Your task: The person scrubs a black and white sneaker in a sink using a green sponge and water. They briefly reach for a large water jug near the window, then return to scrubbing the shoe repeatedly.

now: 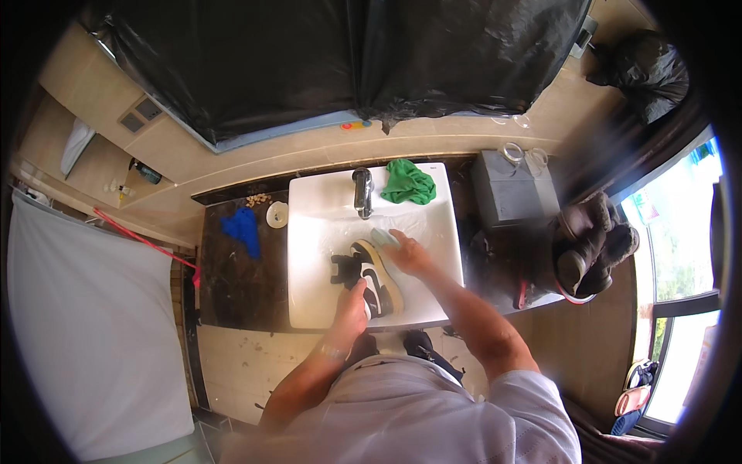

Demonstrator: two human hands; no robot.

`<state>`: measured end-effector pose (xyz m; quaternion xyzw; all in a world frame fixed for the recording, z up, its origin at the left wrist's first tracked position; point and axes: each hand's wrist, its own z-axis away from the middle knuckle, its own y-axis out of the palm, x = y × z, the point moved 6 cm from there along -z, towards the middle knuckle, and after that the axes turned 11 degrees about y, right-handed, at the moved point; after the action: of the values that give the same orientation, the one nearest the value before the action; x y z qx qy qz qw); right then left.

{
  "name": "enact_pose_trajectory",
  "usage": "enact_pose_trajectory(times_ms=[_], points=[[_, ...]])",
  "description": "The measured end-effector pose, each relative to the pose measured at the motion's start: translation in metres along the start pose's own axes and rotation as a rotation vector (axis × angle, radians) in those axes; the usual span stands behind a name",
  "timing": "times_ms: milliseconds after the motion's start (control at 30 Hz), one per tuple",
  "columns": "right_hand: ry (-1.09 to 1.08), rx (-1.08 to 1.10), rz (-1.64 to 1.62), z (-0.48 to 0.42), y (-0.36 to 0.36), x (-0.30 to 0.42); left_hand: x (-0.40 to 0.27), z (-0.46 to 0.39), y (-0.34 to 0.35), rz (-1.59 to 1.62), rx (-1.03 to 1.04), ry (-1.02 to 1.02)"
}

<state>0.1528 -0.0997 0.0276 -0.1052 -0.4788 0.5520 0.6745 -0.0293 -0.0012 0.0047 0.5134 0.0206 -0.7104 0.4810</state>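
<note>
In the white washbasin (pixel 310 203) a black and white sneaker (pixel 374 275) lies tilted on its side, its yellowish sole facing right. My left hand (pixel 349 307) grips the shoe near its heel end. Between the fingers of my right hand (pixel 410 252) is a pale green block (pixel 382 236), perhaps a sponge or soap, beside the toe of the sole. Whether it touches the sole I cannot tell. A chrome faucet (pixel 363 194) rises at the basin's back, just above the block. Shallow water seems to cover part of the basin floor.
A green cloth (pixel 408 182) lies on the basin's back right rim. Left on the dark counter (pixel 237 290) are a blue cloth (pixel 242 229) and a small white dish (pixel 277 214). To the right stand a grey box (pixel 510 188) and several fur-lined brown boots (pixel 594 243).
</note>
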Motion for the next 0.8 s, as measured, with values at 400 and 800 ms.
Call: enact_pose_trajectory(times_ms=[400, 800], points=[[-0.229, -0.039, 0.253, 0.146, -0.018, 0.021, -0.004, 0.012, 0.031, 0.159, -0.068, -0.090], [-0.301, -0.071, 0.233, 0.123, 0.000, 0.051, -0.008, 0.014, 0.017, 0.190, 0.017, 0.065]])
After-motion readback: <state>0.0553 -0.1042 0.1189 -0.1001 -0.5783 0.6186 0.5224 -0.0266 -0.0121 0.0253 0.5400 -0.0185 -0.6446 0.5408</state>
